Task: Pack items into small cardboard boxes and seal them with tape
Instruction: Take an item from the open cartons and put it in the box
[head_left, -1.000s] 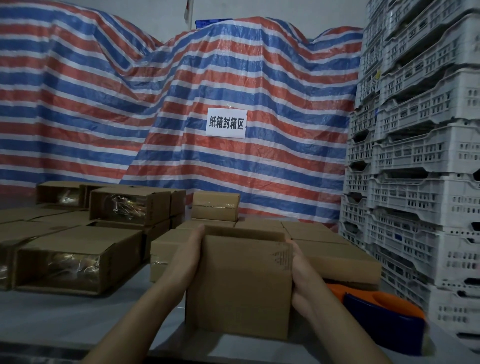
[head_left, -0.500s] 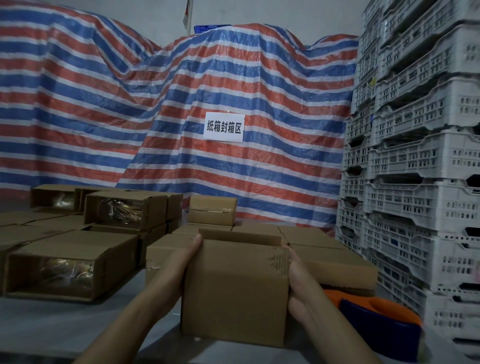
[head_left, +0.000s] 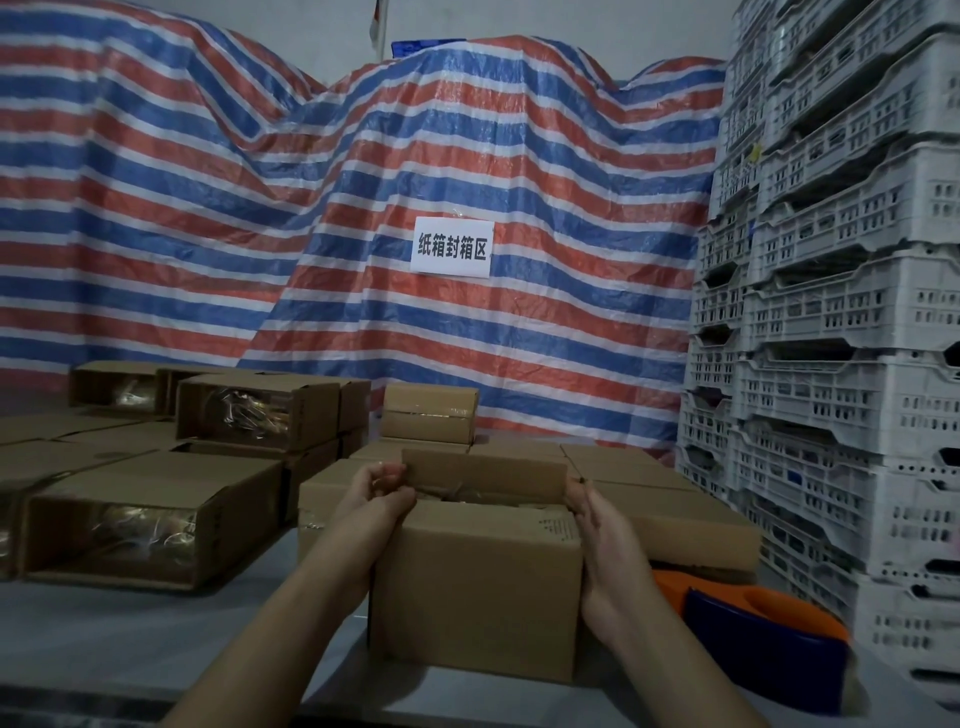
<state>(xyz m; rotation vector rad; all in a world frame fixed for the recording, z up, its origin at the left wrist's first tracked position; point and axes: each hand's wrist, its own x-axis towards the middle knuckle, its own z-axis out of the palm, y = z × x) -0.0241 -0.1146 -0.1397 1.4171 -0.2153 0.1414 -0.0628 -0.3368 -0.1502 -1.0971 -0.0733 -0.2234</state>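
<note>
Grey tabletop (head_left: 130, 634) carries the job, and nearest on it stands the small cardboard box (head_left: 475, 592) in hand, its far flap upright and top not yet closed, something dim inside. The left hand (head_left: 382, 491) curls its fingers at the box's left top edge; the right hand (head_left: 605, 545) lies along the right side, fingers fairly straight. Just right sits the orange-and-blue tape dispenser (head_left: 753, 639), untouched, so taping is judged still ahead. Left, open boxes (head_left: 150, 514) lie on their sides; behind, several closed boxes (head_left: 639, 483) and 1 taped box (head_left: 428, 415) look finished. Farthest hangs a striped tarpaulin (head_left: 519, 156).
</note>
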